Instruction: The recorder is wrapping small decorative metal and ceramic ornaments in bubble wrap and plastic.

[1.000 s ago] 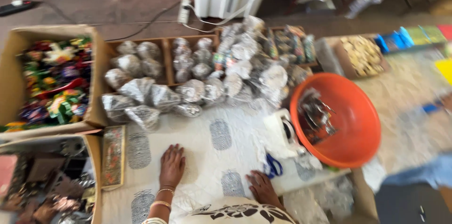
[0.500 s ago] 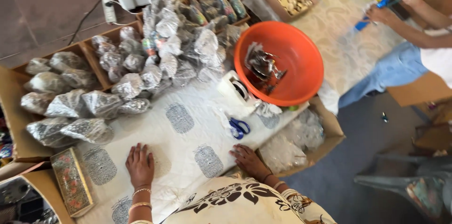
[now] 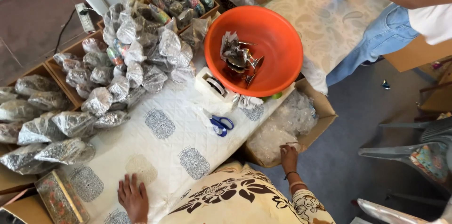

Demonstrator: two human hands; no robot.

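Observation:
My left hand (image 3: 134, 199) rests flat on the white quilted cloth (image 3: 165, 153), fingers spread, holding nothing. My right hand (image 3: 288, 154) reaches down to the near edge of an open cardboard box (image 3: 325, 111) filled with clear plastic bags, fingertips touching a bag at the rim. Blue-handled scissors (image 3: 221, 124) lie on the cloth between my hands. Beyond them stands an orange bowl (image 3: 278, 31) holding shiny metal pieces, with a white tape dispenser (image 3: 214, 85) against its near side.
Many clear bags of small items (image 3: 132, 59) are heaped in cardboard trays at left and back. A decorated tin (image 3: 61, 198) lies near left. Another person in jeans (image 3: 376, 40) works at the far right. Grey plastic chairs (image 3: 414, 148) stand at right.
The view has swung right and lower. My right hand left the cloth and moved right to the box of plastic bags. My left hand stays flat on the cloth.

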